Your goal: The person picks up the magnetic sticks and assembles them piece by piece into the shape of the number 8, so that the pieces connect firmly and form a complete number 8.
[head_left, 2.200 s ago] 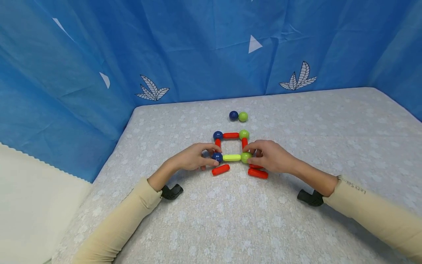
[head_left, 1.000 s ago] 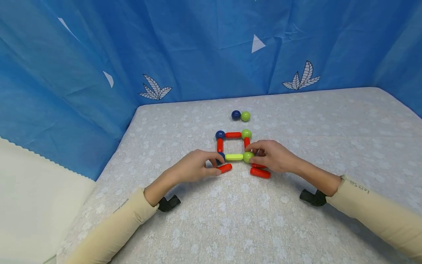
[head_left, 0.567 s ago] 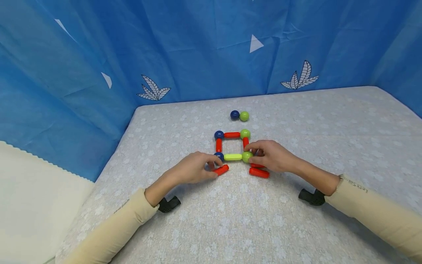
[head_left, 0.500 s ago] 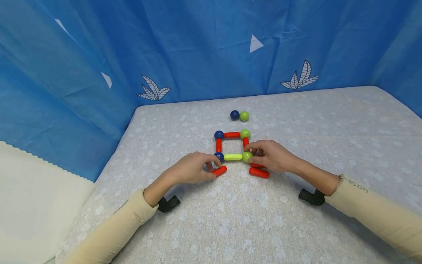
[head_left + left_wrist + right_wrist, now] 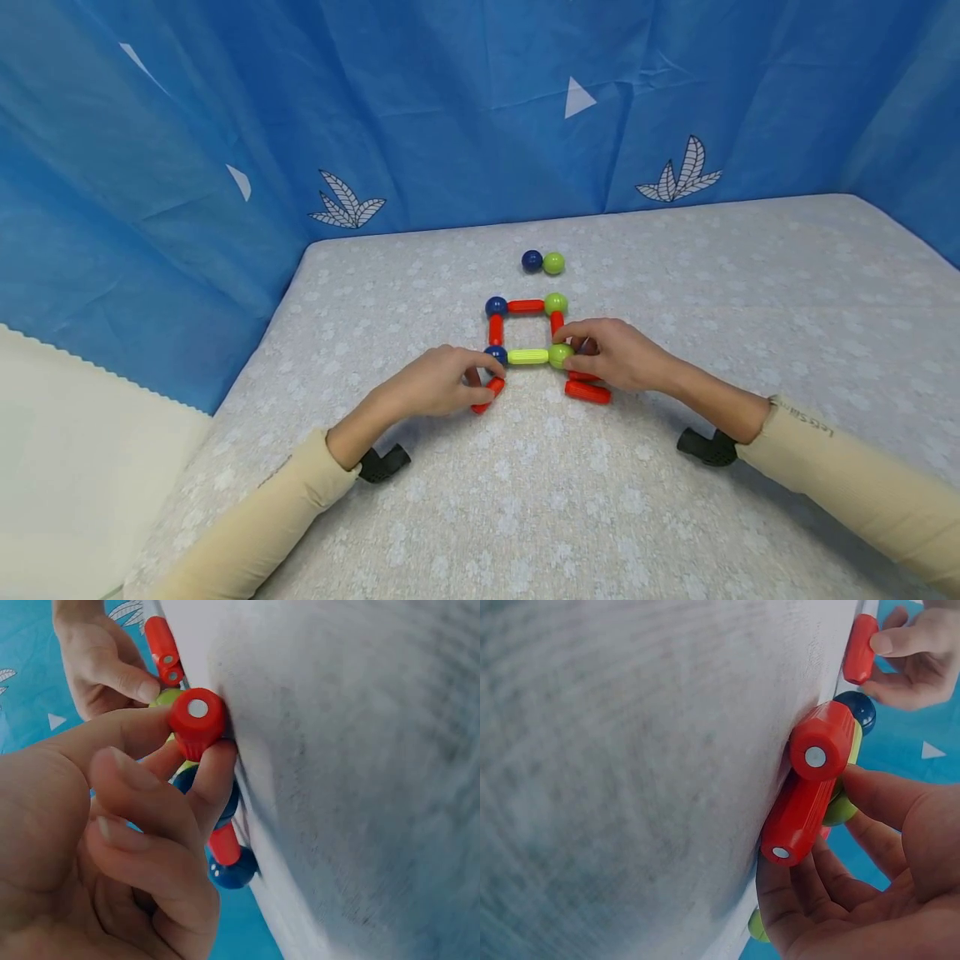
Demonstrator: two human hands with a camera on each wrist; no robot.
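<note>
Between thumb and fingers, my left hand (image 5: 442,383) pinches a red magnetic rod (image 5: 489,397), its round metal-tipped end (image 5: 198,709) facing the left wrist view. Just behind that rod is the dark blue ball (image 5: 495,357) at the near left corner of a square made of balls and rods. A yellow-green rod (image 5: 528,357) joins it to the near right green ball (image 5: 558,357), which my right hand (image 5: 618,354) grips with thumb and fingers. Two red rods lie by the right hand, one nearer (image 5: 587,392) and one partly hidden under the fingers (image 5: 799,817).
Red rods (image 5: 526,306) form the square's other sides, with a blue ball (image 5: 497,307) and a green ball (image 5: 556,303) at its far corners. Behind it sit a loose blue ball (image 5: 532,261) and green ball (image 5: 553,263). A blue curtain (image 5: 480,125) hangs behind the patterned tablecloth (image 5: 525,500).
My left hand has left the near blue ball, come down to the loose red rod and taken hold of it, drawing it left and turning it steeper. The right hand stays at the green ball.
</note>
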